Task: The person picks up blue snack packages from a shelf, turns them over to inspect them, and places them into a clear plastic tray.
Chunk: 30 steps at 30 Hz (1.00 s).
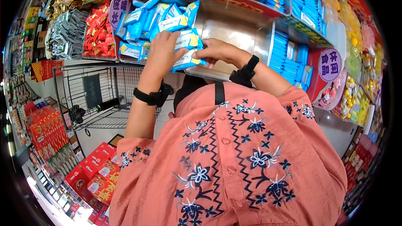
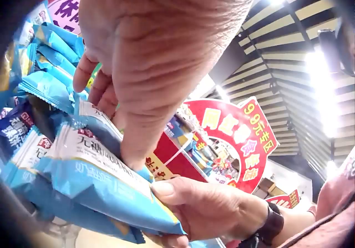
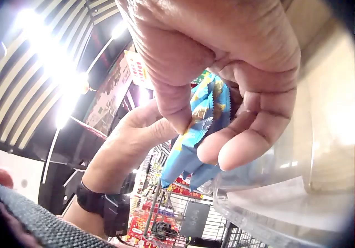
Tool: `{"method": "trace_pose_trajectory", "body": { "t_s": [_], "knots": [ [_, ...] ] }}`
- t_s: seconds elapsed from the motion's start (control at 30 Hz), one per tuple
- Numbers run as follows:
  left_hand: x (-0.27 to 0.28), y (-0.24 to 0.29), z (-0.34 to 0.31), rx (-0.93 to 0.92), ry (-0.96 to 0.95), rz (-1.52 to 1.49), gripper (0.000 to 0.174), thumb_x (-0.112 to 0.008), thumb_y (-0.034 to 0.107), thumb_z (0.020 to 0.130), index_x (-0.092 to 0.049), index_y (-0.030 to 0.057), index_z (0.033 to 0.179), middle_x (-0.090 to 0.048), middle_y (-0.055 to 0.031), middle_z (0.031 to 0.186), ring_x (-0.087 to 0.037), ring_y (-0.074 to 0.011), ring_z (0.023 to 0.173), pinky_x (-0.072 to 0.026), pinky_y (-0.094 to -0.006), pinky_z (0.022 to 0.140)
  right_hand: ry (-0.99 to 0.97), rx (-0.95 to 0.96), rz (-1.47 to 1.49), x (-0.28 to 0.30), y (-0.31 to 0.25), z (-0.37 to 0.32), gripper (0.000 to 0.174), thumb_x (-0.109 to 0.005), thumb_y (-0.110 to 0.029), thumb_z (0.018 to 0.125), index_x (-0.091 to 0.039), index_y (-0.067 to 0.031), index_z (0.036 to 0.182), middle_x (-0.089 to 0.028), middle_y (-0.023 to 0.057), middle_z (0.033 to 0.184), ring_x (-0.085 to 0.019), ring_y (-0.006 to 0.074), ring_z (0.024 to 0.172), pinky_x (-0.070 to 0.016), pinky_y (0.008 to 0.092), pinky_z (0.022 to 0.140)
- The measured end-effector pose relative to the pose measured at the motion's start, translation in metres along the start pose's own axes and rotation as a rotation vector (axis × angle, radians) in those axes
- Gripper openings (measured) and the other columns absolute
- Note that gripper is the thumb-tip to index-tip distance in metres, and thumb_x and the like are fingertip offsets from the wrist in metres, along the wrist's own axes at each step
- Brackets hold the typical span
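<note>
Several blue-and-white snack packets [image 1: 184,60] are held in a small stack at the front edge of a bin. My left hand [image 1: 164,52] grips the stack from the left, and in the left wrist view its thumb presses on the upper packet [image 2: 105,170]. From the other side my right hand [image 1: 222,53] pinches the packets' ends between thumb and fingers; the right wrist view shows these crimped ends [image 3: 208,106]. Behind the hands lies a heap of similar blue packets [image 1: 144,19]. The left fingertips are partly hidden behind the packets.
A bare metal bin floor [image 1: 236,29] lies right of the heap, with more blue packets [image 1: 287,54] beyond it. Red packets [image 1: 99,33] and silver packets [image 1: 67,33] fill bins at left. A wire shopping cart [image 1: 121,81] stands below them, near red boxes [image 1: 90,173].
</note>
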<state>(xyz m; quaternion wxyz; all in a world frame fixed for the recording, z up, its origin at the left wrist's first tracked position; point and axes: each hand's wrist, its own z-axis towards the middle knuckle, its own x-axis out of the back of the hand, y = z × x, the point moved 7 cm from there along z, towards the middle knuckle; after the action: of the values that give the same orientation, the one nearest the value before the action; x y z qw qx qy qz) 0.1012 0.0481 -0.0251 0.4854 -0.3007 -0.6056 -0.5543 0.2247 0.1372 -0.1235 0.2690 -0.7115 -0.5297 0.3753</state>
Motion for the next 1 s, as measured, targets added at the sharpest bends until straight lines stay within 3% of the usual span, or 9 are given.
{"method": "trace_pose_trajectory", "body": {
  "t_s": [0.2,0.33,0.43,0.5,0.63,0.83,0.93,1.0],
  "knots": [
    [0.013,-0.009,0.002,0.004,0.076,-0.065,0.041,-0.080,0.020,0.077,-0.064,0.0019,0.110,-0.063,-0.0159,0.102,-0.060,-0.0342,0.098,-0.0479,-0.0431,0.084,0.007,-0.018,-0.018,0.002,0.004,0.004,0.048,-0.076,-0.037,0.082,-0.064,0.0012,0.109,-0.067,0.0074,0.081,-0.066,0.0139,0.062,-0.0581,0.0273,0.054],
    [0.052,-0.019,-0.010,0.142,0.238,-0.195,0.040,-0.080,0.018,0.078,-0.063,0.0004,0.111,-0.061,-0.0145,0.102,-0.060,-0.0304,0.097,-0.0479,-0.0384,0.086,-0.020,-0.025,0.014,0.000,0.003,0.001,0.045,-0.074,-0.035,0.085,-0.064,0.0018,0.109,-0.068,0.0088,0.082,-0.067,0.0147,0.063,-0.0584,0.0273,0.055],
    [0.059,0.002,-0.022,0.050,0.193,-0.264,0.046,-0.082,0.020,0.074,-0.062,0.0015,0.110,-0.061,-0.0148,0.104,-0.059,-0.0341,0.097,-0.0500,-0.0399,0.081,-0.044,-0.012,0.054,0.001,0.006,0.005,0.043,-0.073,-0.032,0.086,-0.064,0.0019,0.110,-0.069,0.0089,0.082,-0.068,0.0153,0.064,-0.0585,0.0273,0.057],
    [0.041,0.016,-0.033,-0.019,0.093,-0.264,0.048,-0.082,0.018,0.073,-0.060,0.0020,0.112,-0.060,-0.0166,0.109,-0.059,-0.0350,0.101,-0.0495,-0.0435,0.086,-0.076,-0.001,0.085,0.000,0.008,0.006,0.041,-0.071,-0.032,0.088,-0.064,0.0019,0.110,-0.068,0.0082,0.080,-0.069,0.0154,0.066,-0.0584,0.0271,0.057],
    [0.007,0.017,-0.049,0.051,0.036,-0.240,0.049,-0.081,0.019,0.076,-0.061,0.0032,0.118,-0.060,-0.0169,0.115,-0.059,-0.0358,0.107,-0.0492,-0.0438,0.091,-0.110,-0.015,0.093,0.001,0.011,0.007,0.033,-0.065,-0.032,0.094,-0.059,-0.0031,0.108,-0.068,0.0051,0.081,-0.067,0.0122,0.066,-0.0596,0.0270,0.062],
    [-0.012,-0.004,-0.063,0.232,0.045,-0.348,0.056,-0.080,0.021,0.080,-0.058,0.0017,0.128,-0.058,-0.0172,0.122,-0.058,-0.0349,0.114,-0.0492,-0.0423,0.095,-0.105,-0.047,0.241,0.005,0.018,0.006,0.048,-0.064,-0.044,0.096,-0.058,-0.0007,0.117,-0.067,0.0114,0.100,-0.069,0.0150,0.072,-0.0617,0.0281,0.065],
    [-0.019,-0.008,-0.065,0.259,0.050,-0.343,0.060,-0.081,0.023,0.080,-0.056,0.0000,0.130,-0.056,-0.0182,0.124,-0.058,-0.0343,0.116,-0.0495,-0.0424,0.096,-0.105,-0.068,0.292,0.003,0.010,0.000,0.058,-0.065,-0.050,0.094,-0.057,-0.0005,0.124,-0.066,0.0105,0.102,-0.068,0.0141,0.071,-0.0606,0.0270,0.062],
    [-0.018,-0.008,-0.066,0.269,0.046,-0.330,0.063,-0.081,0.024,0.079,-0.055,-0.0007,0.131,-0.055,-0.0189,0.126,-0.058,-0.0345,0.116,-0.0498,-0.0425,0.096,-0.091,-0.026,0.149,0.000,-0.001,-0.006,0.062,-0.065,-0.053,0.093,-0.056,-0.0013,0.125,-0.065,0.0090,0.101,-0.067,0.0127,0.071,-0.0595,0.0261,0.061]
  ]
}}
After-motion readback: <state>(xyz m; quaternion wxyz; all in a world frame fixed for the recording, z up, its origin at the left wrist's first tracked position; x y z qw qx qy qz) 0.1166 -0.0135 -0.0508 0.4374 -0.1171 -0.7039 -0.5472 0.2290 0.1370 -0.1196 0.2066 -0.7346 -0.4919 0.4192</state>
